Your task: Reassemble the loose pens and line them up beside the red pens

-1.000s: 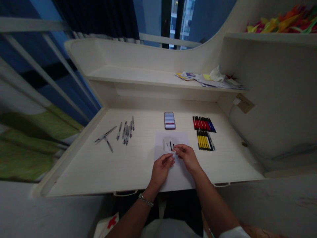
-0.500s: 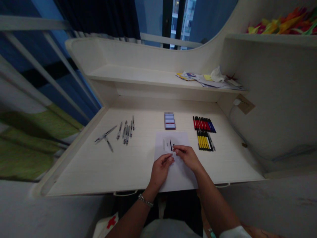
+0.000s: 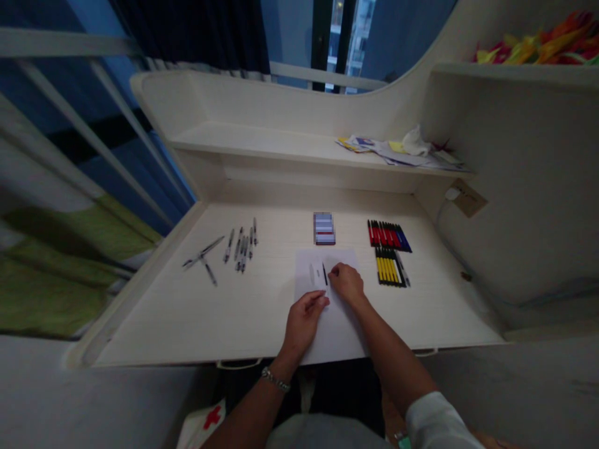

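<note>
Two bare hands work over a paper sheet [image 3: 322,293] lying at the near edge of a white bench [image 3: 140,312], a thin black rod [image 3: 324,274] resting upright along its length near the sheet's centre. The right hand [image 3: 344,284] sits just at 3 o'clock from the rod, its curled fingers [image 3: 333,271] down on the paper, neither clearly closed on anything nor open. The left hand [image 3: 304,324] lies at 7 o'clock from the rod, its fingers [image 3: 321,301] drawn together and bent above the sheet; whether either hand grips anything cannot be told from this view. A small grey mark [image 3: 311,272] lies on the paper at 9 o'clock from the rod.

From the sheet, a blurred stack of cards [image 3: 324,228] stands at 12 o'clock. A row of red and blue pens [image 3: 388,236] lies at 2 o'clock, with a row of yellow pens [image 3: 387,268] just below it at 3 o'clock. Clear pens [image 3: 241,246] lie side by side at 10 o'clock, and two more pens [image 3: 203,257] cross at 9 o'clock.

A bracelet [image 3: 275,378] circles the left wrist; a white sleeve [image 3: 435,424] covers the right arm above the elbow. Loose papers [image 3: 397,149] and a tissue [image 3: 415,142] lie on a shelf [image 3: 243,140] behind the bench.
</note>
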`<state>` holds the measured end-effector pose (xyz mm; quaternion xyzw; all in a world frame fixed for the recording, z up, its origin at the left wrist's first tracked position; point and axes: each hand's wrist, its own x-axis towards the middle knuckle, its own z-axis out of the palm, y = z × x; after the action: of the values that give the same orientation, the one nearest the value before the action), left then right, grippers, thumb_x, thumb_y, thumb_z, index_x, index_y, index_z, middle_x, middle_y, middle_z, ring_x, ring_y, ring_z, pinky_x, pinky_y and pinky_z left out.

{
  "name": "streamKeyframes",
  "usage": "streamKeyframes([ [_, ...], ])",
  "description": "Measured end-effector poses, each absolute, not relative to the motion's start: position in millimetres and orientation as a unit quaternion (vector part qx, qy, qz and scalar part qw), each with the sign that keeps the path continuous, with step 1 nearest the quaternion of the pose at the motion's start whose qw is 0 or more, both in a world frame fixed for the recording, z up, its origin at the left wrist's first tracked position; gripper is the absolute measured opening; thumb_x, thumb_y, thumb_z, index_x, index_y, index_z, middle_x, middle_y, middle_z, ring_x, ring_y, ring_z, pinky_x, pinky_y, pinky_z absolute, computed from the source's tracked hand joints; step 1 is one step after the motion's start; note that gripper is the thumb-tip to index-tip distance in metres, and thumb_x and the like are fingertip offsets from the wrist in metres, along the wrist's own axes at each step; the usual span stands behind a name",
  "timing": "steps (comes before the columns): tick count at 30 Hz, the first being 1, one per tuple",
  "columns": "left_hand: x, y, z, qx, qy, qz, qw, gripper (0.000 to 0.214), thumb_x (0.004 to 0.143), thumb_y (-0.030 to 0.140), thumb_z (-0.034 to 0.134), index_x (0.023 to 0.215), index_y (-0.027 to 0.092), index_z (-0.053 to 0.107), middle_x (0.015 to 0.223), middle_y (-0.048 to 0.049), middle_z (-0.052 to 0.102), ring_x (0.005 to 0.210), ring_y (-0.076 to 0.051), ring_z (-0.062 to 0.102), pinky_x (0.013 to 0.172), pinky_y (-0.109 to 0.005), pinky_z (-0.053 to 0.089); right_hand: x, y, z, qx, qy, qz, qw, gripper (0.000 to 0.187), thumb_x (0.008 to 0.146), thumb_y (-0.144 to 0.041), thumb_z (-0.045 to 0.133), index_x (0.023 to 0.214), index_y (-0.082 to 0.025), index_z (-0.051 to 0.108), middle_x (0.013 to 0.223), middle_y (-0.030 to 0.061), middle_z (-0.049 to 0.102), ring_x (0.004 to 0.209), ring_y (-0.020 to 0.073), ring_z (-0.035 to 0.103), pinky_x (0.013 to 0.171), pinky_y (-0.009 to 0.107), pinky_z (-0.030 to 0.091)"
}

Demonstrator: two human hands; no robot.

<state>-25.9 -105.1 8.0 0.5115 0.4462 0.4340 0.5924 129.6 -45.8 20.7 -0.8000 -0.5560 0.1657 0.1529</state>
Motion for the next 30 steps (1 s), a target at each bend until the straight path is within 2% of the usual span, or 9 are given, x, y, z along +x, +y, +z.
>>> streamKeyframes([
  [4,-25.8,-104.1,9.0,0.505,0.448,0.437,0.594,0.035,0.08,0.039,0.064,0.106,0.015,0.066,0.094,-0.0097,0.073,0.09,-0.022,0.069,0.086,-0.036,0.051,132.8,-45.4,19.9,-0.794,-0.554,0.177,0.178,0.018,0.079,-0.028,0.056,0.09,-0.021,0.07,0.096,0.0075,0.071,0.091,0.0218,0.063,0.078,0.03,0.044],
  [8,-25.6,-103.7,9.1,0.502,0.441,0.439,0.6,0.035,0.08,0.039,0.064,0.105,0.015,0.066,0.093,-0.0101,0.073,0.089,-0.022,0.069,0.085,-0.036,0.052,139.6,-50.7,20.3,-0.732,-0.539,0.255,0.33,0.02,0.077,-0.025,0.057,0.09,-0.018,0.071,0.089,0.0062,0.071,0.083,0.0178,0.063,0.079,0.028,0.045],
  [11,-25.3,-103.4,7.9,0.502,0.44,0.443,0.599,0.035,0.08,0.039,0.064,0.106,0.015,0.066,0.094,-0.0104,0.073,0.089,-0.022,0.069,0.084,-0.036,0.052,139.3,-62.5,26.8,-0.643,-0.501,0.36,0.454,0.025,0.075,-0.032,0.06,0.093,-0.017,0.071,0.084,0.0051,0.071,0.07,0.0158,0.061,0.067,0.028,0.047],
  [14,-24.2,-103.4,7.0,0.504,0.439,0.444,0.597,0.035,0.079,0.039,0.065,0.105,0.015,0.066,0.094,-0.0103,0.073,0.088,-0.022,0.069,0.084,-0.036,0.053,133.6,-76.9,36.7,-0.579,-0.462,0.432,0.514,0.031,0.073,-0.038,0.065,0.094,-0.016,0.072,0.076,0.0045,0.07,0.059,0.0135,0.055,0.054,0.026,0.042],
  [18,-21.8,-103.8,5.7,0.503,0.429,0.443,0.607,0.035,0.079,0.038,0.065,0.105,0.015,0.066,0.094,-0.0101,0.073,0.088,-0.022,0.069,0.084,-0.036,0.052,126.3,-89.2,44.0,-0.568,-0.466,0.433,0.522,0.027,0.071,-0.037,0.069,0.088,-0.017,0.073,0.071,0.0033,0.069,0.06,0.0138,0.056,0.055,0.025,0.043],
  [22,-21.1,-104.2,4.9,0.498,0.42,0.451,0.609,0.034,0.08,0.037,0.065,0.106,0.016,0.066,0.098,-0.0101,0.072,0.089,-0.022,0.069,0.086,-0.037,0.052,124.0,-95.1,42.9,-0.571,-0.514,0.406,0.494,0.021,0.072,-0.034,0.068,0.085,-0.019,0.073,0.081,0.0045,0.072,0.074,0.0175,0.063,0.07,0.03,0.048],
  [27,-23.5,-104.3,6.1,0.51,0.393,0.458,0.613,0.032,0.082,0.037,0.063,0.106,0.016,0.066,0.104,-0.0103,0.071,0.094,-0.022,0.067,0.09,-0.037,0.051,126.7,-102.4,42.5,-0.572,-0.572,0.404,0.427,0.021,0.075,-0.034,0.065,0.089,-0.021,0.074,0.084,0.0043,0.073,0.073,0.0177,0.064,0.07,0.03,0.049],
  [30,-24.3,-104.5,5.8,0.508,0.413,0.451,0.607,0.032,0.081,0.037,0.064,0.105,0.016,0.066,0.099,-0.0102,0.072,0.092,-0.022,0.068,0.088,-0.037,0.051,131.4,-98.2,40.0,-0.572,-0.584,0.383,0.43,0.023,0.079,-0.034,0.061,0.093,-0.021,0.073,0.091,0.0047,0.073,0.081,0.0183,0.065,0.076,0.031,0.049],
])
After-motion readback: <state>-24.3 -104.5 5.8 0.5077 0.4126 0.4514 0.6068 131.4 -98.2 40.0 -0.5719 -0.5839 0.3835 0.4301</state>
